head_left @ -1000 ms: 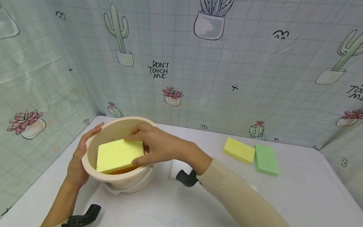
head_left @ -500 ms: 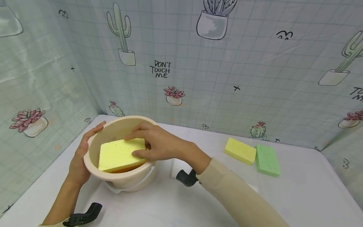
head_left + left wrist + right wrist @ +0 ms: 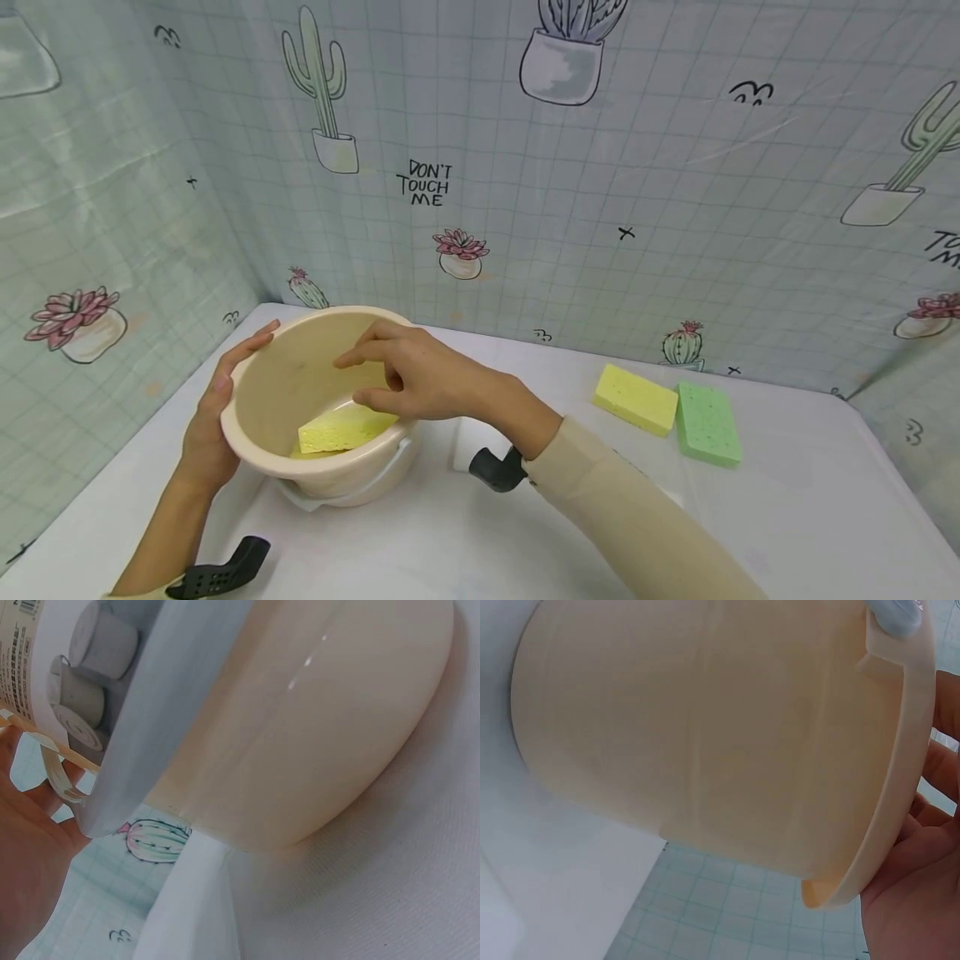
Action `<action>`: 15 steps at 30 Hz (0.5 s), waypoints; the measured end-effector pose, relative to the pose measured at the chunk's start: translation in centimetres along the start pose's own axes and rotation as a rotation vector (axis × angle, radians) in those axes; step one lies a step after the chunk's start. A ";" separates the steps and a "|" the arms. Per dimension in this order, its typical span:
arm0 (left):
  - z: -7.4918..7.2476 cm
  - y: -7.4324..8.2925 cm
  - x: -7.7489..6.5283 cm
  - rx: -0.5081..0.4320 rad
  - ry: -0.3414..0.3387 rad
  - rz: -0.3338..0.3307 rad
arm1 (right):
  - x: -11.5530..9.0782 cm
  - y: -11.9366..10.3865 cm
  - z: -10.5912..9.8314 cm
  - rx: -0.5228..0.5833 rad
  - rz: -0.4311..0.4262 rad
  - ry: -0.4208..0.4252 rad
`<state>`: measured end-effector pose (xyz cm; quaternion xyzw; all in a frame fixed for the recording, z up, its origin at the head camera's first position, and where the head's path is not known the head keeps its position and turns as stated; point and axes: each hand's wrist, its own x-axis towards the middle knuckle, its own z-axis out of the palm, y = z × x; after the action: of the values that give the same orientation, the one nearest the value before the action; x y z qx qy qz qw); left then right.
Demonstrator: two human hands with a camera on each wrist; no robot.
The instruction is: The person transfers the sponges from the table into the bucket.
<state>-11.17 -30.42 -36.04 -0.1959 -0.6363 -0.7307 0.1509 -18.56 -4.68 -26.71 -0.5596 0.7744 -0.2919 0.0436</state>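
A cream bucket (image 3: 330, 479) stands on the left of the white surface. My left hand (image 3: 210, 425) holds its side, fingers following the outer wall up by the rim; in the left wrist view this hand (image 3: 34, 847) lies by the handle mount. Over the bucket's mouth my right hand (image 3: 420, 375) hovers, thumb and forefinger apart with nothing between them. Below it, inside the bucket, lies a yellow sponge (image 3: 341, 428), its right part behind the rim. A sliver of yellow shows under it. The right wrist view has the right hand (image 3: 919, 877) beyond the bucket rim (image 3: 885, 802).
Another yellow sponge (image 3: 636, 400) lies at the back right, against a green sponge (image 3: 707, 423). A white flat piece (image 3: 468, 446) shows partly behind the right wrist. A cactus-print curtain (image 3: 525, 183) rises behind the white surface (image 3: 390, 550). The bucket's pale handle (image 3: 360, 487) hangs in front.
The right thumb and fingers have let go of the yellow sponge, which has dropped deeper into the bucket. The left hand still holds the bucket's side.
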 end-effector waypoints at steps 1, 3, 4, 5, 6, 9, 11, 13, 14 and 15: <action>-0.1 -0.1 0.0 0.002 -0.001 0.004 | -0.1 0.0 0.0 0.002 -0.005 0.006; -0.2 -0.2 0.0 0.007 -0.015 0.020 | -0.3 0.0 -0.1 0.008 -0.017 0.023; -0.3 -0.3 0.0 0.009 -0.015 0.022 | -0.4 0.0 -0.2 0.011 -0.027 0.037; -0.3 -0.4 0.0 0.011 -0.016 0.024 | -0.6 0.1 -0.3 0.016 -0.036 0.051; -0.4 -0.4 0.0 0.012 -0.013 0.025 | -0.8 0.1 -0.3 0.020 -0.045 0.066; -0.5 -0.5 0.0 0.018 -0.020 0.030 | -1.4 0.2 -0.5 0.030 -0.066 0.105; -0.5 -0.5 0.0 0.020 -0.021 0.030 | -1.9 0.2 -0.6 0.038 -0.080 0.130; -0.5 -0.5 0.0 0.023 -0.024 0.033 | -2.5 0.2 -0.8 0.042 -0.094 0.151; -0.5 -0.5 0.0 0.021 -0.023 0.033 | -2.8 0.2 -0.9 0.042 -0.101 0.162; -0.5 -0.5 0.0 0.021 -0.023 0.034 | -3.1 0.2 -1.0 0.042 -0.106 0.172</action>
<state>-11.43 -30.87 -36.50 -0.2135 -0.6420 -0.7192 0.1581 -17.99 -1.45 -26.83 -0.5719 0.7382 -0.3568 -0.0267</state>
